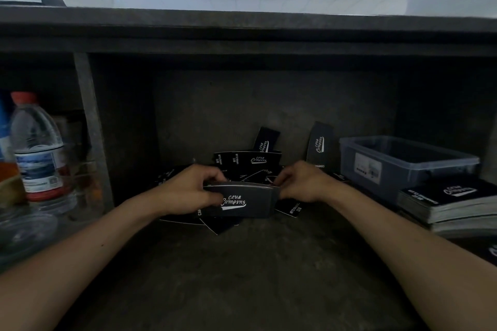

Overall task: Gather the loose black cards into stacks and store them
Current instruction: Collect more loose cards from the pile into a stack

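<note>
Stack of black cards point(242, 200) held on edge between both hands, centre of a dark shelf point(242, 271). Left hand point(188, 191) grips the stack's left end, fingers curled over its top edge, thumb on the printed face. Right hand point(301, 183) pinches the right end. Loose cards point(247, 160) lie scattered just beyond and beneath the hands; two more cards point(320, 146) lean against the far wall. Right: a translucent plastic bin point(403, 161), with finished stacks point(451, 201) piled near it. Left: a water bottle point(37, 148) with a red cap, upright.
</note>
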`<state>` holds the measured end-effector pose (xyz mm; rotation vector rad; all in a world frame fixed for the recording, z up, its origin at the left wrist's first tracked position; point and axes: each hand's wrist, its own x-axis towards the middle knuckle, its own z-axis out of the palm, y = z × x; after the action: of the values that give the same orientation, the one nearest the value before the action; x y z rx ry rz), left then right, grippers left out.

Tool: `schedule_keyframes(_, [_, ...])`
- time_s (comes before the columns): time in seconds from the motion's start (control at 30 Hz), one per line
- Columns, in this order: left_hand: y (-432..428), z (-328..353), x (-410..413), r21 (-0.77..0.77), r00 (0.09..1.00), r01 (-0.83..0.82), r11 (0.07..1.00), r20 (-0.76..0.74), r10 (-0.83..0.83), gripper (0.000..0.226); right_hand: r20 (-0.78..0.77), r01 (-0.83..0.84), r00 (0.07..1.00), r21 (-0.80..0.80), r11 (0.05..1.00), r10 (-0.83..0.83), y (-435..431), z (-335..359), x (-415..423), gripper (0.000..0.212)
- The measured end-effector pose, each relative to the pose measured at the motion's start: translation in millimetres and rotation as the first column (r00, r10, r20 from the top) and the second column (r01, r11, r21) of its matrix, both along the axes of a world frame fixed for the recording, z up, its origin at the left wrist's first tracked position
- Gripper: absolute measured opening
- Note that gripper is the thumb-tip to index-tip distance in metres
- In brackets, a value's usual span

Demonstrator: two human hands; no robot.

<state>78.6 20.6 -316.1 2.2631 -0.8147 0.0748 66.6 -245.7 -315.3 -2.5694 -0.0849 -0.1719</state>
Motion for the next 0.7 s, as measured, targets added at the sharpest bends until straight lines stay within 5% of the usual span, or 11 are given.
schedule_keyframes(0.13, [1, 1, -3, 0.004, 1.000, 0.007, 1.000, -0.022, -0.007, 0.021, -0.198, 0.031, 0.979, -0.035, 0.999, -0.037, 0, 7, -4, 0.059])
schedule_keyframes(0.2, [1, 1, -3, 0.018, 0.999, 0.046, 0.999, -0.024, -0.046, 0.026, -0.273, 0.070, 0.960, 0.010, 0.998, -0.064, -5, 16, -9, 0.052])
schedule_keyframes(0.3, [1, 1, -4, 0.059, 0.997, 0.081, 0.995, -0.011, -0.081, 0.027, -0.339, 0.135, 0.940, 0.295, 0.946, -0.028, -23, 29, -14, 0.027])
schedule_keyframes(0.4, [1, 0, -2, 0.091, 0.999, 0.045, 0.995, 0.003, -0.046, 0.014, -0.243, 0.162, 0.970, 0.579, 0.799, -0.021, -32, 38, -15, 0.023])
schedule_keyframes(0.5, [0, -1, -1, 0.068, 1.000, -0.003, 0.998, -0.010, 0.003, 0.010, -0.027, 0.067, 0.997, 0.726, 0.684, -0.070, -28, 37, -11, 0.062])
schedule_keyframes(0.57, [0, -1, 0, 0.060, 0.999, -0.035, 0.998, -0.016, 0.036, 0.008, 0.037, 0.008, 0.998, 0.718, 0.696, -0.049, -22, 31, -8, 0.078])
schedule_keyframes(0.7, [0, 0, 1, 0.063, 0.997, -0.070, 0.996, -0.026, 0.072, 0.019, 0.073, -0.045, 0.997, 0.638, 0.769, -0.003, -12, 20, -6, 0.066])
